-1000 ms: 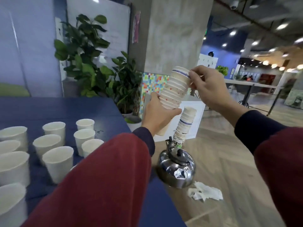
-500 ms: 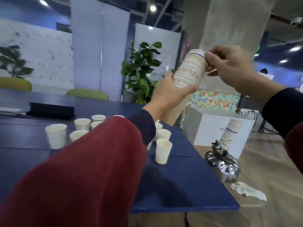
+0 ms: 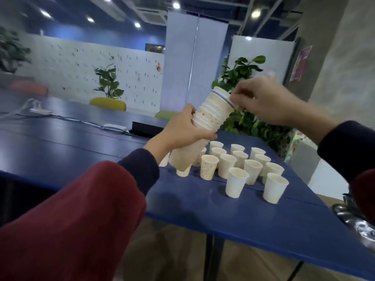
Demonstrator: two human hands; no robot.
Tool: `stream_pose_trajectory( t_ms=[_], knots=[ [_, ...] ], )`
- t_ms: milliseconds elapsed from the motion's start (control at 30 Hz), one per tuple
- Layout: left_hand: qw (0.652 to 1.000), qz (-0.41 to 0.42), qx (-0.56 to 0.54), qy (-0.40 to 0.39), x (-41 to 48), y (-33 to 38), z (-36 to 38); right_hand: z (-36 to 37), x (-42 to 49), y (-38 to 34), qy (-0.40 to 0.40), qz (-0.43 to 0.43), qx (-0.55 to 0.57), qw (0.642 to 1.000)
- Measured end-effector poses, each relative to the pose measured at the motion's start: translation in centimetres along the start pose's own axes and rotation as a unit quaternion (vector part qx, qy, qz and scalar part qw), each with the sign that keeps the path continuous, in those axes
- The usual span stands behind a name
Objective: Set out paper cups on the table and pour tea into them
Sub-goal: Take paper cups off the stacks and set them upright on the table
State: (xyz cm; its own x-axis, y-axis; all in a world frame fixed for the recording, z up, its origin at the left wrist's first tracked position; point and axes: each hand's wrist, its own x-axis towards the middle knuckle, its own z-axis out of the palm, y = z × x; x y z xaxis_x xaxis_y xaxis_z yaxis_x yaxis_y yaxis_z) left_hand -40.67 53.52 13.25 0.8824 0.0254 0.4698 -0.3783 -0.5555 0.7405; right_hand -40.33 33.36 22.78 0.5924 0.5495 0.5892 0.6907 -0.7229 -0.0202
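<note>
My left hand (image 3: pixel 183 129) grips a tall stack of nested paper cups (image 3: pixel 209 116), tilted up to the right above the blue table (image 3: pixel 233 216). My right hand (image 3: pixel 265 101) pinches the rim of the top cup (image 3: pixel 221 96), which has a blue band. Several white paper cups (image 3: pixel 236 182) stand upright in rows on the table below the stack, some with coloured dots (image 3: pixel 209 167). Part of the shiny metal kettle (image 3: pixel 357 224) shows at the right edge, mostly hidden by my right sleeve.
A black cable box (image 3: pixel 147 128), white adapters (image 3: pixel 114 126) and cords lie further back on the table. Potted plants (image 3: pixel 246 118) stand past the table's far end. A concrete column (image 3: pixel 343 78) rises at the right. Wood floor lies under the near table edge.
My view has swung left, so the rows of cups now sit under the stack and the kettle has slid to the right edge. Both hands keep their hold on the stack.
</note>
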Motion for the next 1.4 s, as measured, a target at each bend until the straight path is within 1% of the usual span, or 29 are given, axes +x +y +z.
stream_pose_trajectory(
  t_ms=[133,267,500,633,767,867,967,1033,1133,1233,1300,1400],
  knots=[
    [0.999,-0.041,0.022,0.012,-2.1,-4.1,-1.4,3.9,0.5,-3.2,-0.056,-0.061,-0.032,0.996],
    [0.997,-0.076,0.012,0.012,-3.6,-7.6,-0.5,7.8,0.3,-4.0,-0.079,-0.079,-0.033,0.993],
    [0.994,-0.109,0.015,-0.004,-3.4,-12.3,1.7,12.6,0.0,-1.8,-0.064,-0.059,0.018,0.996],
    [0.993,-0.119,-0.015,-0.011,-1.8,-13.7,2.6,14.1,1.1,0.0,-0.061,-0.043,0.035,0.997],
    [0.993,-0.115,-0.015,-0.016,0.1,-14.4,3.0,15.1,2.8,1.7,-0.036,-0.052,0.040,0.997],
    [0.993,-0.118,-0.004,-0.011,1.1,-15.2,2.9,15.5,3.9,2.1,-0.018,-0.046,0.067,0.997],
    [0.993,-0.111,-0.035,-0.010,1.5,-15.6,2.7,15.9,4.3,2.1,-0.010,-0.046,0.080,0.996],
    [0.993,-0.100,-0.062,0.007,1.6,-15.3,2.6,16.0,4.3,1.8,-0.005,-0.051,0.088,0.995],
    [0.992,-0.072,-0.100,0.017,2.2,-14.9,2.3,16.1,4.4,1.1,0.040,-0.064,0.085,0.994],
    [0.990,-0.068,-0.119,0.013,2.5,-15.3,2.0,15.4,4.8,0.7,0.126,-0.059,0.070,0.988],
    [0.988,-0.075,-0.131,0.025,2.6,-15.8,1.8,14.5,5.1,0.8,0.178,-0.048,0.070,0.980],
    [0.985,-0.082,-0.145,0.053,2.5,-16.4,1.3,13.5,4.9,1.2,0.226,-0.010,0.080,0.971]
  ],
)
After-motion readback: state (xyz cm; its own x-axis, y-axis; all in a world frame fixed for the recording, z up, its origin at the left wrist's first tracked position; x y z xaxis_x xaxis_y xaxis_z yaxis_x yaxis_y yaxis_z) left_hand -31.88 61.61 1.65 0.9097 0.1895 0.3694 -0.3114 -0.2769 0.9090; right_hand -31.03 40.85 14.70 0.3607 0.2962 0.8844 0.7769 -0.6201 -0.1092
